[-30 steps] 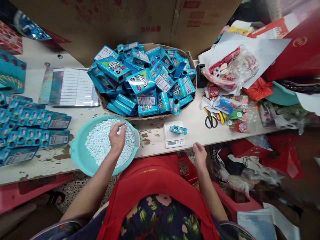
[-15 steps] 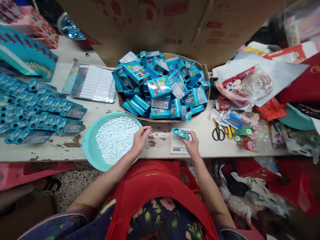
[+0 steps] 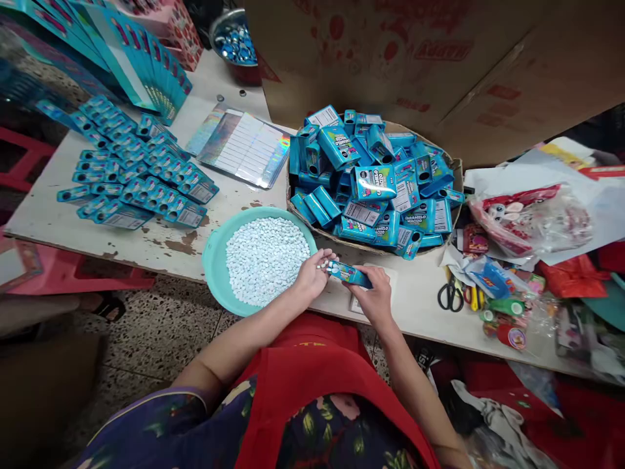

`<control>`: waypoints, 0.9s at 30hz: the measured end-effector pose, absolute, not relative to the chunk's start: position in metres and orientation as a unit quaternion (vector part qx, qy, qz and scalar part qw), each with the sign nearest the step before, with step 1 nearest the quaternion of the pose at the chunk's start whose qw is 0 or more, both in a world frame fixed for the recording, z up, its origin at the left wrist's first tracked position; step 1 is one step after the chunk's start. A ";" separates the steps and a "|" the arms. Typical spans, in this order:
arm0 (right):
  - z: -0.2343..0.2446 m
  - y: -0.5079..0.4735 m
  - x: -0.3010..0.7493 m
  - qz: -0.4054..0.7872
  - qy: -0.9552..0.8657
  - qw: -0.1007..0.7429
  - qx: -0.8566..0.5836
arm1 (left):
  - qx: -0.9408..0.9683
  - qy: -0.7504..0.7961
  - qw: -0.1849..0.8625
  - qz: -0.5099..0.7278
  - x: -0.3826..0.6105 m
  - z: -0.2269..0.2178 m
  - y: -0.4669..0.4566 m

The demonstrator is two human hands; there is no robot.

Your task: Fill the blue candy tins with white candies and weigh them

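My right hand [image 3: 375,294] grips a small blue candy box [image 3: 349,274], tipped sideways with its end toward my left hand. My left hand [image 3: 312,273] is cupped palm up, with a few small white candies [image 3: 322,264] in the palm by the box's end. Under my left wrist stands a turquoise bowl [image 3: 213,264] heaped with white candies [image 3: 266,257]. The white digital scale [image 3: 358,306] lies beneath my right hand, partly hidden by it. Beyond the hands, a cut-down cardboard carton [image 3: 458,185] is piled with blue candy boxes [image 3: 374,184].
Rows of blue boxes [image 3: 141,172] stand on the worn white table [image 3: 161,251] at left. Behind the bowl lies a stack of shiny printed sheets [image 3: 241,148]. Scissors [image 3: 450,296] and wrappers lie at right. A large cardboard box [image 3: 371,71] rises behind.
My right hand has lifted the box off the scale and tilted it toward my left hand. My left hand has turned palm up and holds candies. The view has swung left.
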State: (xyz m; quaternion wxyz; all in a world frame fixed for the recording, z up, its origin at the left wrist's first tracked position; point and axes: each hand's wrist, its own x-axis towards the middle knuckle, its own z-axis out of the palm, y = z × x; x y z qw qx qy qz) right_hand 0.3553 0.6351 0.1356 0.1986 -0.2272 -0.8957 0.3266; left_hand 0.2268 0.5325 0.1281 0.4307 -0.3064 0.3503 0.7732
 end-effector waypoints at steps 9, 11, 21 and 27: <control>0.115 0.626 0.360 0.447 -0.806 0.220 -0.320 | -0.073 0.560 0.407 0.717 0.227 0.124 0.515; 0.110 0.623 0.361 0.460 -0.793 0.223 -0.331 | 0.037 0.651 0.346 0.675 0.230 0.124 0.515; 0.088 0.616 0.368 0.604 -0.662 0.216 -0.388 | 0.048 0.672 0.378 0.635 0.215 0.137 0.514; 0.097 0.639 0.392 0.616 -0.636 0.241 -0.397 | 0.234 0.877 0.157 0.389 0.165 0.114 0.454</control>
